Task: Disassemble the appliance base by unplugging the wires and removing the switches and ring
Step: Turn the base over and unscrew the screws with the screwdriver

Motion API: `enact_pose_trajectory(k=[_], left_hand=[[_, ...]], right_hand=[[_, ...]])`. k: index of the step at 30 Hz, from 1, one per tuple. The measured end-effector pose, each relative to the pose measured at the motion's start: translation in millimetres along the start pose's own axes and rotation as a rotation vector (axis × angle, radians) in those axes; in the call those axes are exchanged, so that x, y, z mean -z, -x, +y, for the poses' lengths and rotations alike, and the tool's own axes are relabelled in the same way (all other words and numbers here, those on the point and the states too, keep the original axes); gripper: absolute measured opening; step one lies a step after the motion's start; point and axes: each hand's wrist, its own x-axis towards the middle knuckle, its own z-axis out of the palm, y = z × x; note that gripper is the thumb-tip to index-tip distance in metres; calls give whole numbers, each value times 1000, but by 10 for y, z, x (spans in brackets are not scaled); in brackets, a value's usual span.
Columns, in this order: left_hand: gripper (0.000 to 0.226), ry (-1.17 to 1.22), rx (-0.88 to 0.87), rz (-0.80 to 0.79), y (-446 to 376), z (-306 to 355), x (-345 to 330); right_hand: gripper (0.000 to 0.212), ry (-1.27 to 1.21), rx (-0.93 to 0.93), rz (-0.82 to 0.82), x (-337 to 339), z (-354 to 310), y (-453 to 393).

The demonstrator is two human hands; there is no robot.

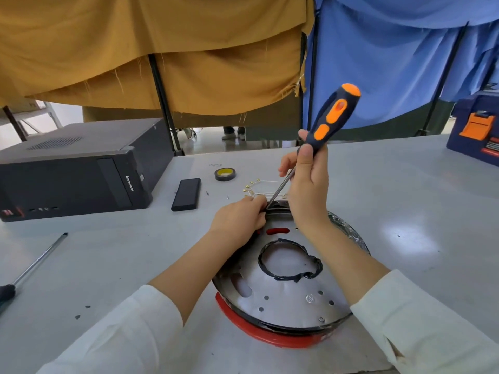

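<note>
The round appliance base (286, 298) lies upside down in front of me, a silver metal plate over a red shell. A black taped ring (290, 261) sits around its centre hole. My right hand (307, 184) grips a black-and-orange screwdriver (333, 114), its shaft slanting down to the base's far rim. My left hand (240, 220) has its fingers curled at that same rim beside the screwdriver tip; what they hold is hidden. White wires with brass terminals (256, 188) lie on the table just beyond the base.
A black desktop computer case (75, 168) lies at the left. A black rectangular device (186, 194) and a tape roll (225, 174) sit mid-table. Another screwdriver (32, 268) lies at the left edge. A blue toolbox (478, 130) stands far right.
</note>
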Motion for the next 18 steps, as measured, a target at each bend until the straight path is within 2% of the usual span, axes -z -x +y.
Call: enact_pose_trajectory(k=[6, 8, 10, 13, 15, 18], left_hand=[[9, 34, -21, 31, -7, -21, -45], [10, 172, 23, 99, -13, -22, -37], [10, 400, 110, 161, -28, -46, -9], [10, 750, 231, 202, -44, -80, 94], [12, 935, 294, 188, -51, -88, 168], [17, 936, 308, 133, -57, -100, 280]], right_hand=[[11, -123, 30, 208, 68, -100, -83], [9, -144, -10, 264, 105, -110, -118], [19, -156, -64, 287, 141, -81, -141], [35, -118, -175, 243, 143, -9, -158], [33, -120, -227, 159, 135, 43, -152], [20, -144, -207, 5, 122, 70, -113]])
